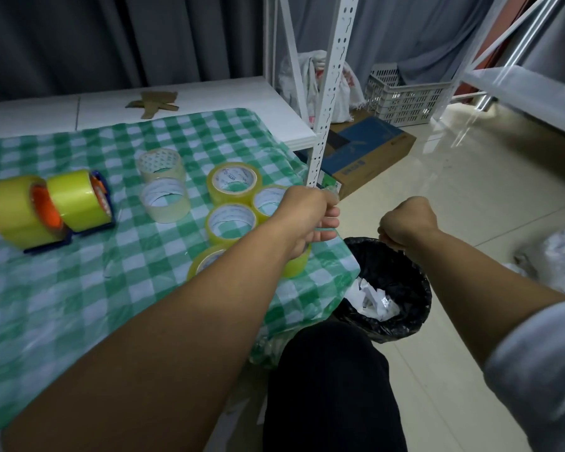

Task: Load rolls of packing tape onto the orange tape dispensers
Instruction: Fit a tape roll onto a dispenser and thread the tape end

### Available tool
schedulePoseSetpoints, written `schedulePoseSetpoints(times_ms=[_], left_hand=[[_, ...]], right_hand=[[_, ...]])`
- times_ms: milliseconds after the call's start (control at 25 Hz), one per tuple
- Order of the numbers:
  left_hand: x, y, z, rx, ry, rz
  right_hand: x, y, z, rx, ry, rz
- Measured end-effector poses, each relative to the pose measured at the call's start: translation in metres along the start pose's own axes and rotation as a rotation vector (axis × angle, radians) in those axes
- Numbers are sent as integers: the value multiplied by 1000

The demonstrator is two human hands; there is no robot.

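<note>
On the tabletop (79,288), two loaded dispensers (46,212) stand far left, with loose tape rolls (231,220) clustered to their right. My left grip (310,216) hangs over those rolls. My right grip (405,223) is above the bin (411,282), which sits on the floor right of the tabletop.

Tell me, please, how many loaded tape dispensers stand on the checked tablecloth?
2: one orange-and-blue tape dispenser with a yellow roll nearest the left edge, the second dispenser just right of it. More may lie outside the frame.
</note>
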State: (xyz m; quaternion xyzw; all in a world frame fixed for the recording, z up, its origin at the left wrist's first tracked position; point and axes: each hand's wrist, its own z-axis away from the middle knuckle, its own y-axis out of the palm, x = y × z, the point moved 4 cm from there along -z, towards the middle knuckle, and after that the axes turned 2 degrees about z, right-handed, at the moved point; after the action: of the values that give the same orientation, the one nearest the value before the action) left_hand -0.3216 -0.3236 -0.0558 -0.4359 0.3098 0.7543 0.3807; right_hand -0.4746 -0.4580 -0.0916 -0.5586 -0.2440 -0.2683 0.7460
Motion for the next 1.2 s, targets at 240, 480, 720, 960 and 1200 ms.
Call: schedulePoseSetpoints(times_ms=[240,480,720,960,1200], left_hand=[[-24,-53,28,-55,35,38],[-48,-145,77,-212,139,106],[-40,-241,135,-358,165,126],[-25,-332,177,-542,137,162],[-12,-405,192,-777,195,302]], right_hand=[[72,43,49,112,-176,-41],[143,92,120,235,-303,-77],[195,160,203,437,-420,-72],[236,227,268,596,-479,-117],[269,306,335,790,-547,-180]])
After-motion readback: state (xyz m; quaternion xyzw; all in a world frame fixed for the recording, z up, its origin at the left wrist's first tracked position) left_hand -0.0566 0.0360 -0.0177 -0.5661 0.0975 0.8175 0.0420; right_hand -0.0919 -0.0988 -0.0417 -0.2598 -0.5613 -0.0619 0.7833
